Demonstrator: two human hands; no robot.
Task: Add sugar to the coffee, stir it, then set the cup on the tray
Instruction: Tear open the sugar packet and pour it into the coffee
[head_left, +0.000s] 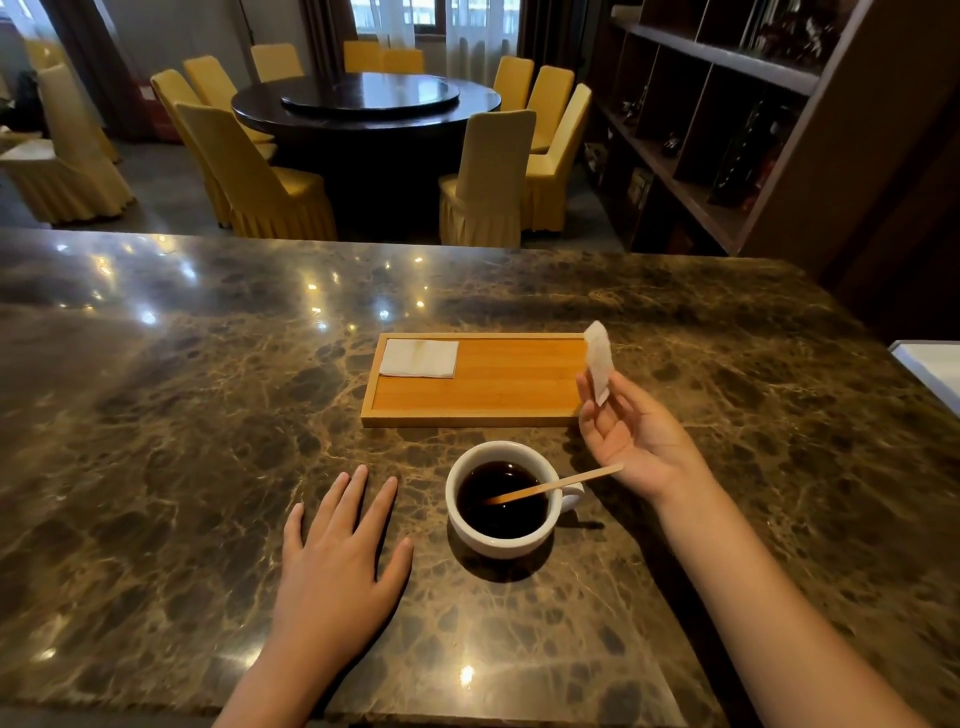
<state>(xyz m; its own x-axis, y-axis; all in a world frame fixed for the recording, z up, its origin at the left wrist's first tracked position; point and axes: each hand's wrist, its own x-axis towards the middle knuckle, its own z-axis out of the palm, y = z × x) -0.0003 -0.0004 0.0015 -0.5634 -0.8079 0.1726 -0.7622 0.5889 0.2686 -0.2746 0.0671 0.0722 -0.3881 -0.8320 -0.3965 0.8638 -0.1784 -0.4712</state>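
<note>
The left hand (337, 561) lies flat and open on the bench (156, 415), holding nothing. The raised right hand (631, 441) pinches a white sugar packet (598, 358); no writing readable.

The room is dim and warm-toned, with daylight coming through curtained windows (436, 21) at the far wall. Small ceiling lights glint as bright specks across the polished marble bench (208, 322) — the glare is strongest on its left half. The cup (501, 499) casts a soft shadow toward the viewer. Wide-angle distortion bends the shelving (727, 130) and the frame edges; the focus is slightly soft throughout.
</note>
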